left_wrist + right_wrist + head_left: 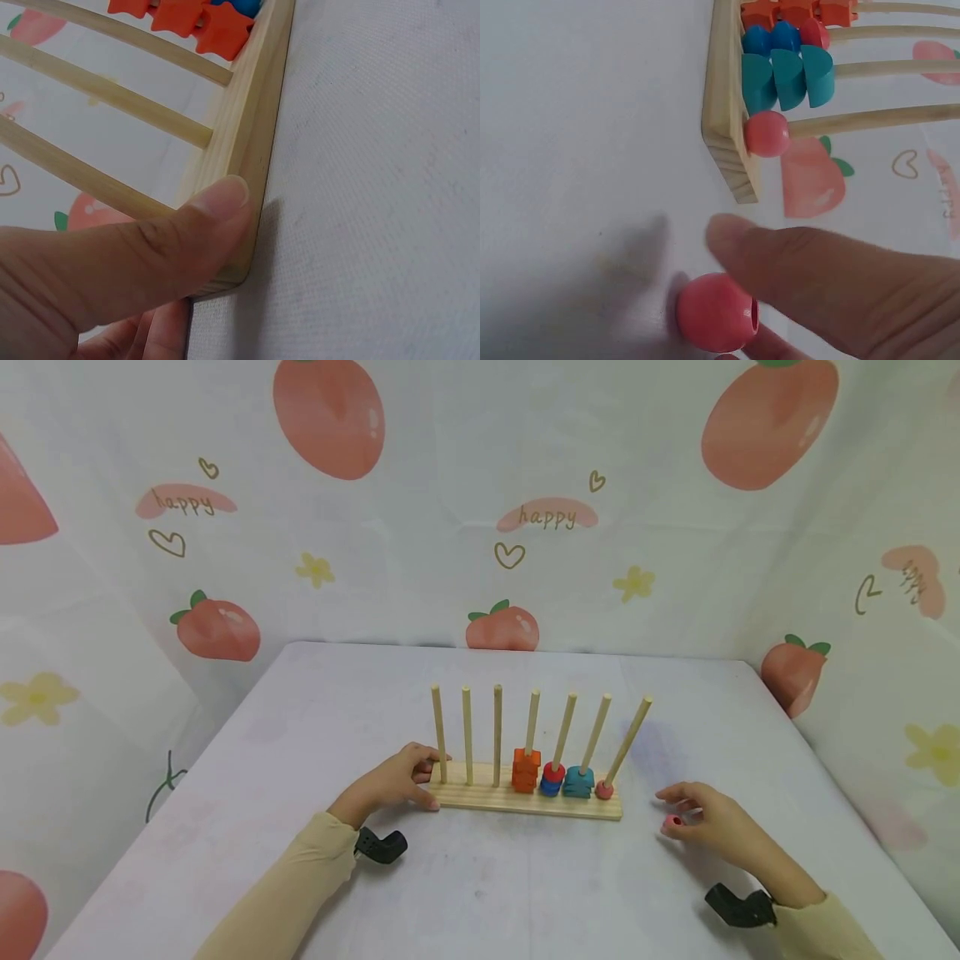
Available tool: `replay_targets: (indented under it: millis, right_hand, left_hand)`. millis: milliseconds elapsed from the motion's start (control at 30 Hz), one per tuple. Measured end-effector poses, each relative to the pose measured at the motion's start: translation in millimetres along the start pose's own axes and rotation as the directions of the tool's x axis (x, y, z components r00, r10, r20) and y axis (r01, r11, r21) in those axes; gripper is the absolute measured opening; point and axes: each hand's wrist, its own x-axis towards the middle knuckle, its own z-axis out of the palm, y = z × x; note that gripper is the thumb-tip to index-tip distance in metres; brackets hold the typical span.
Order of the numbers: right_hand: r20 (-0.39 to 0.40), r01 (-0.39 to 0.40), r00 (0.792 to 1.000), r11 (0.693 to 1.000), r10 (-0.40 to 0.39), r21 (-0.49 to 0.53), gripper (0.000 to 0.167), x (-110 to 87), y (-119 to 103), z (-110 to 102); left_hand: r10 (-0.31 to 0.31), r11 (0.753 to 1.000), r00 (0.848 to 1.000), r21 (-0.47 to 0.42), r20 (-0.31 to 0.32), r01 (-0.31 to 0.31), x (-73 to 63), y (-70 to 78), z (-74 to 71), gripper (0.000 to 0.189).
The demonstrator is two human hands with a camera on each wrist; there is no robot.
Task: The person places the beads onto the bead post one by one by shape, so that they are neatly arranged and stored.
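A wooden peg rack (465,796) with a row of upright rods stands on the table. My left hand (393,781) holds its left end, the thumb (214,202) lying on the front corner and the other fingers behind. To the right of the rack, my right hand (708,822) pinches a round pink bead (714,311); the far fingers are mostly hidden. Orange star beads (527,771), red and blue beads (552,785), teal half-round beads (787,79) and a single pink ball bead (767,133) sit on separate rods. The left rods (468,735) are bare.
The table (480,885) has a white cloth and meets a peach-printed curtain (420,527) at the back. Black wrist mounts (381,846) hang beneath both forearms. A green cord (167,781) shows beside the left table edge.
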Motion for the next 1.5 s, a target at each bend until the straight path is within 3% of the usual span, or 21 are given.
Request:
replay_targets:
  millis: [200,500,800,1000,1133,1333,1433,1500]
  right_hand:
    - [0.072,-0.059,0.996,0.998,0.061,-0.021,0.034,1.6,2,1]
    - [0.068,-0.101,0.992,0.994,0.103,-0.034,0.018,3.1,-4,1]
    - [-0.050,-0.029,0.998,0.998,0.032,0.057,0.024,10.5,-26,-5]
    - [-0.198,0.039,0.980,0.993,-0.016,0.110,0.032,17.1,-53,-18]
    - [-0.338,0.109,0.939,0.987,-0.063,0.118,0.031,18.5,-69,-28]
    - [-0.529,0.253,0.842,0.943,-0.105,0.216,0.029,18.7,-86,-39]
    - [-0.604,0.392,0.785,0.866,-0.139,0.311,0.032,20.1,-93,-41]
    - [-0.646,0.516,0.740,0.774,-0.187,0.367,0.034,22.8,-97,-41]
  left_hand:
    - [-0.004,1.000,1.000,-0.002,0.000,0.004,1.1,-0.6,0.1,0.070]
    - [0.005,1.000,1.000,-0.008,0.002,-0.005,0.7,0.4,0.2,0.070]
    - [0.017,0.999,1.000,-0.032,0.022,-0.016,-0.3,-0.6,-0.4,0.072]
    - [0.022,0.999,0.999,-0.033,0.027,-0.021,-1.2,0.0,-0.9,0.071]
    - [0.019,0.999,1.000,-0.032,0.022,-0.018,-1.4,0.2,-0.3,0.071]
    - [0.024,0.999,0.999,-0.033,0.022,-0.023,-1.0,0.3,-0.3,0.071]
    - [0.034,0.999,0.999,-0.016,0.017,-0.033,-0.7,0.8,-0.3,0.071]
    - [0.036,0.999,0.999,0.001,0.011,-0.036,-0.4,1.0,-0.2,0.071]
